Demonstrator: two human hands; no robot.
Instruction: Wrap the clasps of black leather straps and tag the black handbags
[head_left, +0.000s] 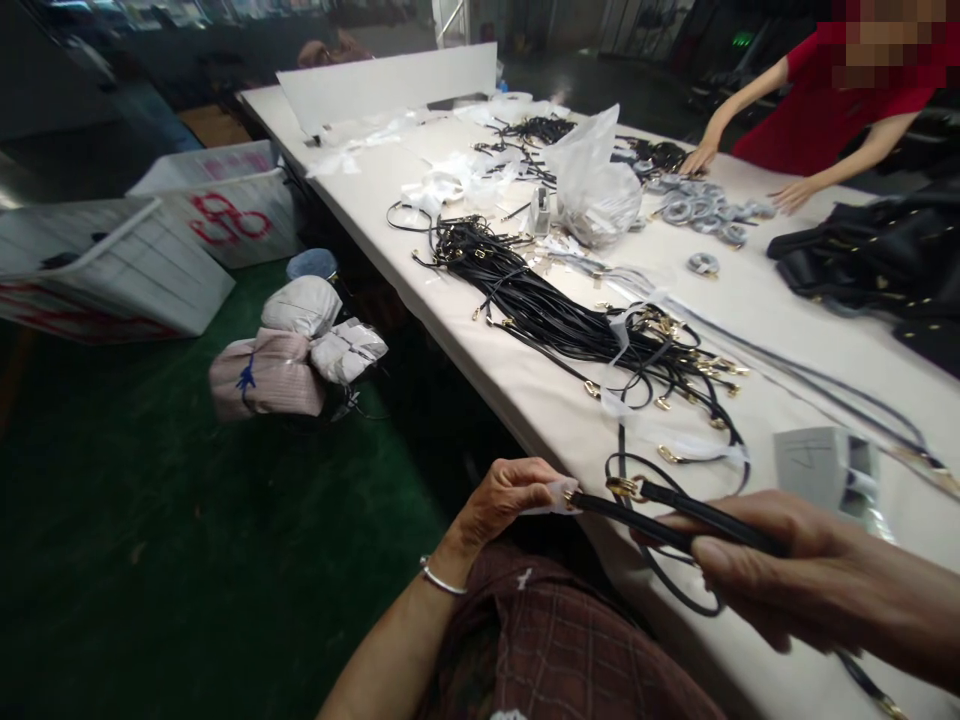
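Observation:
My left hand (506, 497) pinches one end of a black leather bag strap (675, 520), where a gold clip sits in a strip of clear plastic wrap. My right hand (780, 560) grips the same strap further along, and a gold metal buckle (624, 487) shows between my hands. A loop of thin strap hangs beneath it. Just beyond lies a large heap of black straps with gold fittings (570, 320), partly wrapped in white plastic.
A long white-covered table (525, 380) runs ahead, holding a clear plastic bag (592, 190), grey coiled straps, and black bags. A co-worker's hands (795, 195) rest at its far side. Left, on green floor, stand white bins (120, 265) and wrapped bundles (300, 305).

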